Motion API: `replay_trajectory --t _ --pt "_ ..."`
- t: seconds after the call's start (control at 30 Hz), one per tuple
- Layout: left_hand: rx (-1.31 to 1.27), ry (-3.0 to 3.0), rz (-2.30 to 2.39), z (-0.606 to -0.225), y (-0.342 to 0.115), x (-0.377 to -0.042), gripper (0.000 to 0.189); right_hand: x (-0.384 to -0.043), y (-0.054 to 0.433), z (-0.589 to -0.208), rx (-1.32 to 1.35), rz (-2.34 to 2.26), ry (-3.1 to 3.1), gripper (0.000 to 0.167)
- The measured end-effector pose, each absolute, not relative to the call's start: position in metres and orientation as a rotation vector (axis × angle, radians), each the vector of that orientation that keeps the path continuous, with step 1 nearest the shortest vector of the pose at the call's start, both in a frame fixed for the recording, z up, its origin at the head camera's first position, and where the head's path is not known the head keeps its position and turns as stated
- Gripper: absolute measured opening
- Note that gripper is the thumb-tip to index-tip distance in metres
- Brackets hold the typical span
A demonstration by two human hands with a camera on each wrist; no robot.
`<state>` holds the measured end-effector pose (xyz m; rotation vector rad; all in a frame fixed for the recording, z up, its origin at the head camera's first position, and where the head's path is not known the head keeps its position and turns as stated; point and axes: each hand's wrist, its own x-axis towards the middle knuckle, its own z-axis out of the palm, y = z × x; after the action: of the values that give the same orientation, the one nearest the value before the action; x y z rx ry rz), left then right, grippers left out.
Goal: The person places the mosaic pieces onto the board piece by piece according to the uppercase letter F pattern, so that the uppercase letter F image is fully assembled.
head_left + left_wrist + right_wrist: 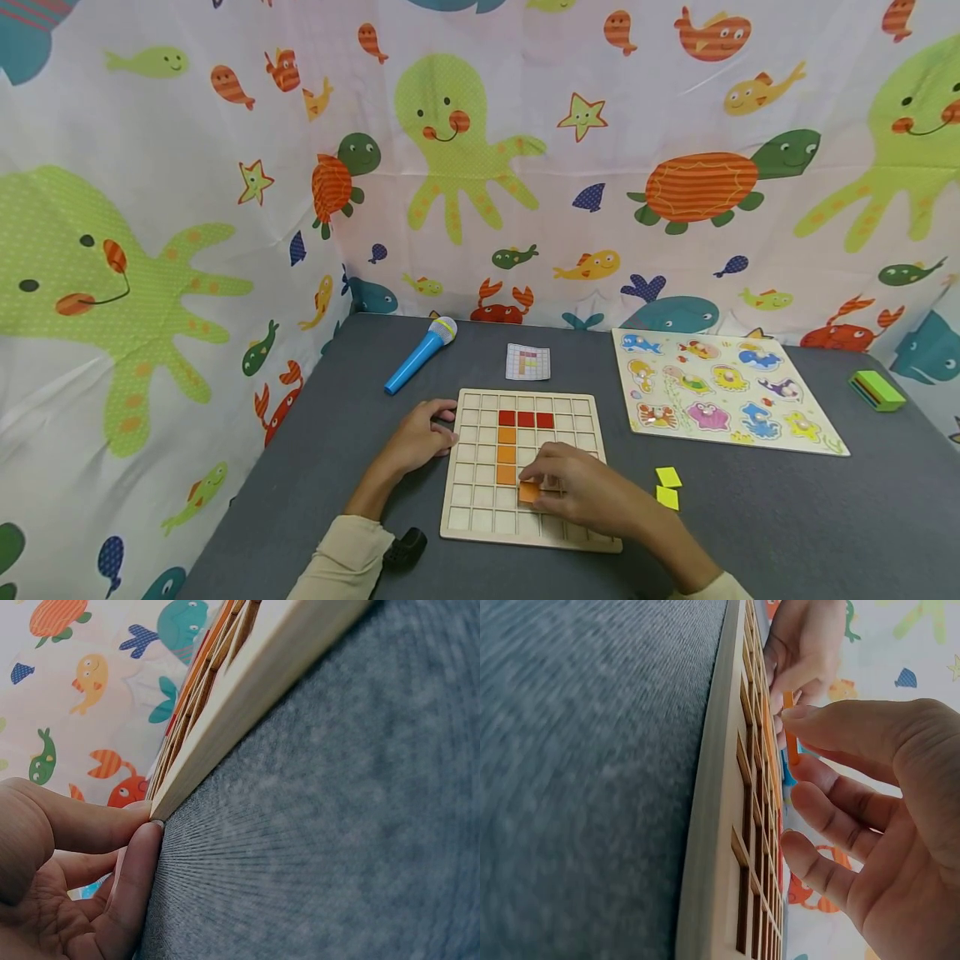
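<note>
A light wooden grid board (480, 521) lies on the dark table. Red square tiles (526, 419) form a row in its upper part, and below their left end runs a column of orange tiles (506, 454). My right hand (592, 492) pinches another orange tile (791, 731) between thumb and fingertip, just over the board near the column's lower end. In the right wrist view this tile stands edge-on, and the other fingers are loosely bent. At the board's left edge, my left hand (420, 437) pinches the rim between thumb and finger (139, 877).
Two yellow tiles (667, 487) lie right of the board. Behind it are a small pattern card (528, 362) and a blue toy microphone (420, 358). A sea-animal puzzle (705, 392) and a green layered block (877, 390) sit at right. A printed curtain (480, 275) stands behind the table.
</note>
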<state>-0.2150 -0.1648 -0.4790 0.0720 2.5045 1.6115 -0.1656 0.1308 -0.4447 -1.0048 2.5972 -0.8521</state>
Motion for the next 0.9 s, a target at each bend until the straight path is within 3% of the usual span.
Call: replay_trajectory --t 0.9 --pt "0.072 2.518 1.59 -0.48 -0.163 -0.217 0.055 -0.169 0.103 -0.447 -1.07 -0.835 2.564 0.024"
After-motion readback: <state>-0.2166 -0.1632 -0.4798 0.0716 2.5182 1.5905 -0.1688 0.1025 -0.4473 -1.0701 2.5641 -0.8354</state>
